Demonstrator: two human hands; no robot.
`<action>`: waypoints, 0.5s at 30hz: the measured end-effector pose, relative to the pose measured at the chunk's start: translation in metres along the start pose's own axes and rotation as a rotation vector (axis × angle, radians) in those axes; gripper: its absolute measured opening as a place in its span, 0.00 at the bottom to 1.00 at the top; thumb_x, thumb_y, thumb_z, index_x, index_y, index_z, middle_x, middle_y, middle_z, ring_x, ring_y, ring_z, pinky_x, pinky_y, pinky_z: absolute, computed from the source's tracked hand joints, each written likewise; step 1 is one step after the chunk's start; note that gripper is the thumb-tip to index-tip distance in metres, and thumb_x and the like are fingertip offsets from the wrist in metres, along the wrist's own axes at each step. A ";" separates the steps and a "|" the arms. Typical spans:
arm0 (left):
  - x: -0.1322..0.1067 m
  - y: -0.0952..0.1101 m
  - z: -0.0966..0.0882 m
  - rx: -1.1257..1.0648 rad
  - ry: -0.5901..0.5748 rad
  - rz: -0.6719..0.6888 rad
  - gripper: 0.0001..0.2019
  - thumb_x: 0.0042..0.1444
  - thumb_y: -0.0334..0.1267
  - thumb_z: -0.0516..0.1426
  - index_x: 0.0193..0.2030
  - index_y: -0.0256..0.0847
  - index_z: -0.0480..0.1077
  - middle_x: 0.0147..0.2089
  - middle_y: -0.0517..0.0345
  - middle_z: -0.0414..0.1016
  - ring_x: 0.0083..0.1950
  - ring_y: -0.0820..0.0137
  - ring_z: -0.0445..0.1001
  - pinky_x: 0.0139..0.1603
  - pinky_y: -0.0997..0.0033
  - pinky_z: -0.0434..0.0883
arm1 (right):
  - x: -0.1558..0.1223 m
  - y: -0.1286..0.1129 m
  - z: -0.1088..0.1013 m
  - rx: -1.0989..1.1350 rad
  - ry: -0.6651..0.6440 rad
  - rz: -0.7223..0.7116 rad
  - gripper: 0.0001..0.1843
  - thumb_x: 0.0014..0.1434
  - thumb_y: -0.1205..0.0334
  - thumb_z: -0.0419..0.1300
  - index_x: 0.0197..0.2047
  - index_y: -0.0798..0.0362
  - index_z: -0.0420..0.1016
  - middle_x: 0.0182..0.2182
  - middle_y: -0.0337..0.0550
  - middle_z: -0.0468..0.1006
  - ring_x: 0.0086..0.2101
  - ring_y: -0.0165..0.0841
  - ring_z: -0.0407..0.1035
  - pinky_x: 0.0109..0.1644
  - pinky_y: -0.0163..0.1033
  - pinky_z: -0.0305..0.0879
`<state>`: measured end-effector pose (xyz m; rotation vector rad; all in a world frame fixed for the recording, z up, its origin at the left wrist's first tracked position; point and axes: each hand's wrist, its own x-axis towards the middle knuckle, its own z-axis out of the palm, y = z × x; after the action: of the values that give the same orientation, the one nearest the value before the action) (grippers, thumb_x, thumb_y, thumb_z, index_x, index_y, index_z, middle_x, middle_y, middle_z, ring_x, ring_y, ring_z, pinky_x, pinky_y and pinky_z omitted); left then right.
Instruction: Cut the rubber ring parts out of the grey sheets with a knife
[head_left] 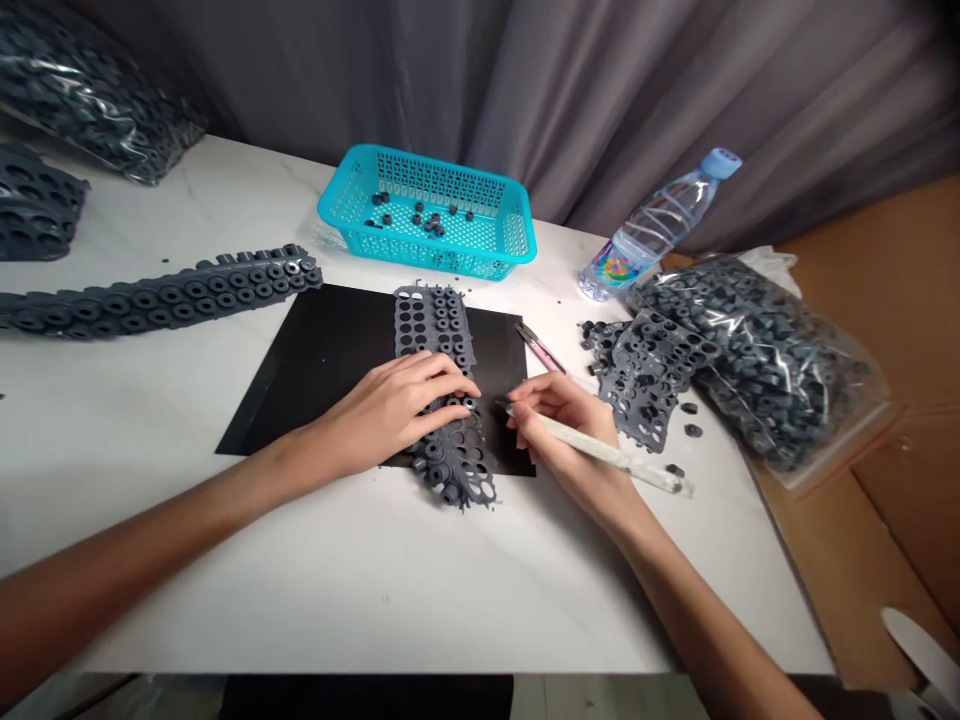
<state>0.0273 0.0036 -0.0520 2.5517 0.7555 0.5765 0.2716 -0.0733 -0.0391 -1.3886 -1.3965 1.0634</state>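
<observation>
A dark grey rubber sheet (412, 325) with rows of round holes and ring-shaped pieces lies on a black mat (330, 345), its near end reaching past the mat onto the table. My left hand (409, 405) rests across the middle of the sheet, fingers stretched out and covering part of it. To the right of the sheet, my right hand (562, 425) is closed around a whitish pen-like tool (600, 450). The tool's dark tip points left toward the sheet, apart from it. Small rings still sit in some holes; other holes are bare.
A turquoise basket (435, 255) with several small grey rings stands behind the mat. Pink-handled tweezers (541, 348) lie right of it. A water bottle (652, 230), a bag of grey parts (780, 360) and a punched sheet (641, 390) are at right. A long ringed strip (157, 300) lies left.
</observation>
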 end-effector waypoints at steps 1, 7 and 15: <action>0.000 0.001 0.000 0.027 0.004 0.006 0.11 0.76 0.42 0.56 0.59 0.45 0.76 0.53 0.56 0.78 0.56 0.64 0.78 0.61 0.61 0.70 | -0.001 0.000 0.002 -0.017 -0.030 0.012 0.06 0.67 0.58 0.66 0.43 0.52 0.77 0.30 0.39 0.77 0.25 0.29 0.71 0.27 0.33 0.66; 0.001 0.003 0.000 0.093 0.016 0.032 0.11 0.76 0.39 0.56 0.59 0.44 0.77 0.52 0.57 0.79 0.55 0.64 0.78 0.58 0.61 0.71 | 0.003 0.007 0.010 0.019 -0.122 0.071 0.06 0.68 0.60 0.64 0.39 0.52 0.76 0.28 0.38 0.77 0.25 0.28 0.70 0.27 0.32 0.66; 0.001 0.003 0.000 0.091 0.038 0.048 0.11 0.75 0.39 0.57 0.58 0.43 0.78 0.52 0.57 0.81 0.54 0.65 0.78 0.57 0.62 0.72 | 0.006 0.013 0.014 0.081 -0.143 0.074 0.06 0.69 0.60 0.64 0.41 0.52 0.77 0.30 0.40 0.79 0.26 0.30 0.70 0.25 0.31 0.66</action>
<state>0.0292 0.0020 -0.0506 2.6557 0.7507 0.6213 0.2618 -0.0674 -0.0553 -1.3363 -1.3965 1.2754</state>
